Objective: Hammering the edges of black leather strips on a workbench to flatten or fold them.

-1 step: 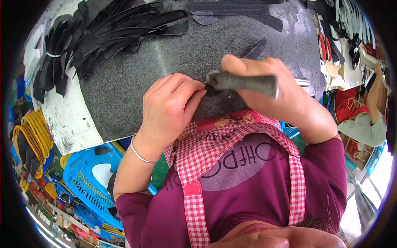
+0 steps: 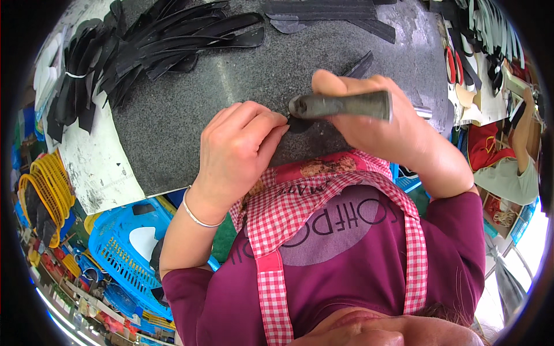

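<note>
My right hand (image 2: pixel 375 124) is closed round a hammer (image 2: pixel 346 106) with a worn grey metal head. The head has a rounded end over the work spot and a flared end to the right; a shiny shaft end shows beyond my wrist. My left hand (image 2: pixel 239 135) pinches the edge of a small black piece (image 2: pixel 300 124), probably leather, on the dark stone slab (image 2: pixel 184 132). Part of that piece is hidden beneath the hammer head. Just beyond my right hand lies a pointed black strip (image 2: pixel 360 65).
Black strips (image 2: pixel 173 43) are heaped at the far left, one bundle tied. Flat strips (image 2: pixel 329 10) lie at the far edge. Red-handled scissors (image 2: pixel 453 64) are at right. Blue baskets (image 2: pixel 124 248) and yellow baskets (image 2: pixel 49 179) stand left. Another person's arm (image 2: pixel 522 127) shows far right.
The hammer head and my right hand have shifted slightly right and away from me. My left hand keeps its pinch in nearly the same place.
</note>
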Tool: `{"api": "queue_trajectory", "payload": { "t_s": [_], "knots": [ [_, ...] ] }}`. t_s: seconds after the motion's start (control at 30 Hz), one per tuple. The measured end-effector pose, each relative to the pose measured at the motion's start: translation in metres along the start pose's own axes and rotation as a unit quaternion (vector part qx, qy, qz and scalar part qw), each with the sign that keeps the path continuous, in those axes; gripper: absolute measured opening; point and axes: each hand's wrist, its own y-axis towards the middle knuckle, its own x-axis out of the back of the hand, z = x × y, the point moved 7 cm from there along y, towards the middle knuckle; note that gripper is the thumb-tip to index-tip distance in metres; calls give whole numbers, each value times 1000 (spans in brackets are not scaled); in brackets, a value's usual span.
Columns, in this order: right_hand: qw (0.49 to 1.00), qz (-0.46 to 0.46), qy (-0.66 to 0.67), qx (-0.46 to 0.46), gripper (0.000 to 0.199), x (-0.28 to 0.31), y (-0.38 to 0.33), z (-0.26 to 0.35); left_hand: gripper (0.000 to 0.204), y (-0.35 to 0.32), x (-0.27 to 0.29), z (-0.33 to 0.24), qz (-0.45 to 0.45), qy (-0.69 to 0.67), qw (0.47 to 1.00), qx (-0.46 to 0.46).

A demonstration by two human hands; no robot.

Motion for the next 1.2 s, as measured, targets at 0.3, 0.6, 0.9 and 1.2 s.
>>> {"api": "queue_trajectory", "payload": {
  "t_s": [0.3, 0.6, 0.9, 1.2],
  "knots": [
    [1000, 6, -22, 13, 25, -1, 8, 5, 20, -11, -4, -17, -45, 106, 993, 2],
    [998, 49, 41, 17, 30, -1, 20, 16, 35, -18, -2, 1, 1, 85, 974, 208],
    [999, -13, 31, 7, 24, 5, 2, -2, 22, -5, -1, -7, 20, 54, 990, 131],
    [981, 3, 142, -135, 19, 8, -36, -36, 24, 76, -5, 44, 85, -64, 981, 163]
  ]
}}
